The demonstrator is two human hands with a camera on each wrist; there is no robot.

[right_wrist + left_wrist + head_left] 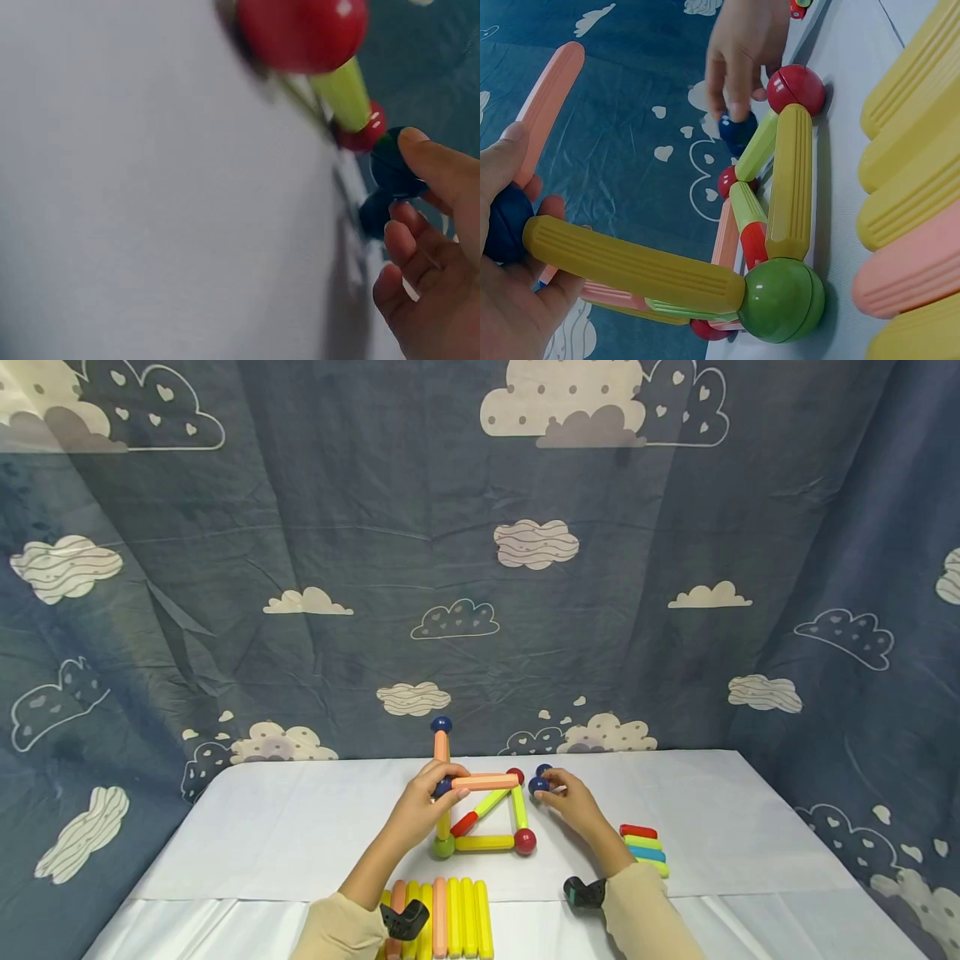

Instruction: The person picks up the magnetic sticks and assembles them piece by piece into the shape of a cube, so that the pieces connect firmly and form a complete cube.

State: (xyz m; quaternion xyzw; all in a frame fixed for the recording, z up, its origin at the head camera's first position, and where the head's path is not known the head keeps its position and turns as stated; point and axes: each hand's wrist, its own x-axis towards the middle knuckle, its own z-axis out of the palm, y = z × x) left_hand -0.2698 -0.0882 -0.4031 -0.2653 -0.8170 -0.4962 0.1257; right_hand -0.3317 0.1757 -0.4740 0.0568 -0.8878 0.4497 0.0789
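Note:
A frame of rods and balls stands on the white table. My left hand (422,802) grips a dark blue ball (507,225) at one of its upper corners. From that ball a yellow rod (637,266) leads down to a green ball (444,846), and a pink rod (487,782) stretches rightward. Right of the frame, my right hand (576,803) pinches another blue ball (393,166) between thumb and fingers. A second blue ball (374,214) sits close behind it, at the fingertips. Red balls (525,841) form the frame's right corners.
Yellow and pink rods (469,918) lie in a row at the front. Several short coloured rods (641,845) lie to the right of my right hand. Another blue ball (442,724) tops a pink rod at the back. A dark cloud-patterned curtain (465,527) hangs behind.

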